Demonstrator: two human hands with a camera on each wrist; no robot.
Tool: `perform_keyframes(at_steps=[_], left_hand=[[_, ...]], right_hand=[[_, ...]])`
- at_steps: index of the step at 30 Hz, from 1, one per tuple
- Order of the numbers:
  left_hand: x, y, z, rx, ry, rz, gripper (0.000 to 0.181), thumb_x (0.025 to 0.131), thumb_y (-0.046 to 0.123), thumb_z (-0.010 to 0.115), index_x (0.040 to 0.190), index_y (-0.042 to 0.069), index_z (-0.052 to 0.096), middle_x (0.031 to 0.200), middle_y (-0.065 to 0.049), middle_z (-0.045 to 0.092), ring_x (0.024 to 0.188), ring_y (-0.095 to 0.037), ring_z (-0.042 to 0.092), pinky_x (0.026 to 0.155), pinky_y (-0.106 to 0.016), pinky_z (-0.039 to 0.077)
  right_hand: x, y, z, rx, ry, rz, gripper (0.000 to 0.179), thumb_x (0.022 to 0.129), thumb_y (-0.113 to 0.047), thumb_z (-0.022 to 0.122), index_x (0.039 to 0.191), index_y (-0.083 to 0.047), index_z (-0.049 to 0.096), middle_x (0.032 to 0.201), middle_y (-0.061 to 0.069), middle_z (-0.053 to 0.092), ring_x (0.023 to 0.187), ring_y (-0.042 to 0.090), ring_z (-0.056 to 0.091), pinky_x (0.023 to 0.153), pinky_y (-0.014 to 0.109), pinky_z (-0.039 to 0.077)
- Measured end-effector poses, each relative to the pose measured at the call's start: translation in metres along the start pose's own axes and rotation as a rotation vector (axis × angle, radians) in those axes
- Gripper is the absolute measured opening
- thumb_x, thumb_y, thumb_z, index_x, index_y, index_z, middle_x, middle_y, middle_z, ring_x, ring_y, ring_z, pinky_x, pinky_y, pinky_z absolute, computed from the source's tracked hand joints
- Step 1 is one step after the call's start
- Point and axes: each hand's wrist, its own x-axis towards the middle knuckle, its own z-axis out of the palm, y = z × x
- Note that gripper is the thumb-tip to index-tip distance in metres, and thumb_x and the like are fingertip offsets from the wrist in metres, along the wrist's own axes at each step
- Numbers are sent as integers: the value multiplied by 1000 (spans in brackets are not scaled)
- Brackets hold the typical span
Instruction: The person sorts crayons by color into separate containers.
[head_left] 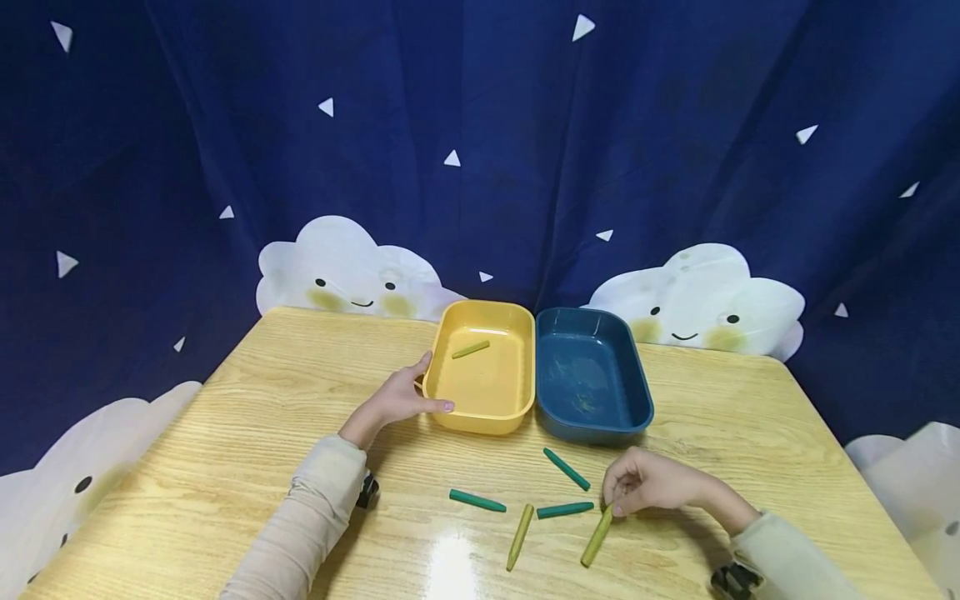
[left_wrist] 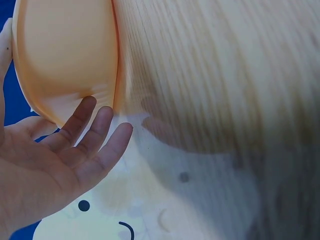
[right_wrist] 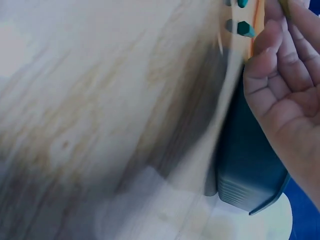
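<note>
My left hand (head_left: 396,398) holds the near left corner of a yellow plastic bin (head_left: 483,423), thumb over the rim and the other fingers along the outer wall. A yellow crayon (head_left: 471,349) lies inside this bin. My right hand (head_left: 651,482) pinches the upper end of another yellow crayon (head_left: 596,540), which slants down toward me at the right of the loose crayons. In the right wrist view, only a bit of that crayon (right_wrist: 285,7) shows between the fingertips. A third yellow crayon (head_left: 520,537) lies on the table to its left.
Against the yellow bin's right side stands a dark blue bin (head_left: 596,435). Green crayons lie on the wooden table (head_left: 300,375): one at the left (head_left: 477,500), one below the blue bin (head_left: 566,468), one beside my right hand (head_left: 565,510). A blue cloud-print curtain (head_left: 495,100) hangs behind.
</note>
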Motion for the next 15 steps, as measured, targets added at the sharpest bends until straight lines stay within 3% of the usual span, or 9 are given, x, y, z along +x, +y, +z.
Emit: perform_keyframes(at_steps=[8, 15], left_hand=[[1, -1, -1, -13, -1, -5, 105, 72, 24, 80, 145, -4, 10, 116, -26, 52, 85, -23, 60, 73, -30, 50], [1, 0, 0, -4, 1, -10, 105, 72, 25, 80, 145, -3, 10, 115, -24, 53, 85, -22, 60, 73, -30, 50]], right_hand=[[2, -8, -4, 34, 6, -37, 6, 83, 7, 60, 88, 7, 63, 66, 24, 55, 52, 8, 40, 43, 20, 37], [5, -12, -9, -16, 37, -83, 8, 82, 11, 59, 85, 4, 62, 62, 20, 52, 47, 16, 37, 42, 20, 36]])
